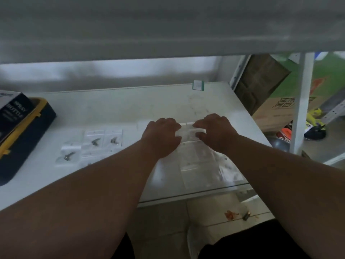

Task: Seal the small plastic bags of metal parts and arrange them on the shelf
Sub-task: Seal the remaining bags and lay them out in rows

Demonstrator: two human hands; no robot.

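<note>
Our left hand (162, 136) and right hand (214, 130) both pinch the top edge of one small bag (187, 130) above the shelf (112, 109).

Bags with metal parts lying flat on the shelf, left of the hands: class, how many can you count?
3. One bag lies nearest the front, left; two bags sit side by side behind it. The left arm may hide more.

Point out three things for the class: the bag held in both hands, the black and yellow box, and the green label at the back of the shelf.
bag (186, 130), head view, clear middle between the hands
box (28, 131), head view, dark side
label (198, 85), head view, its centre
</note>
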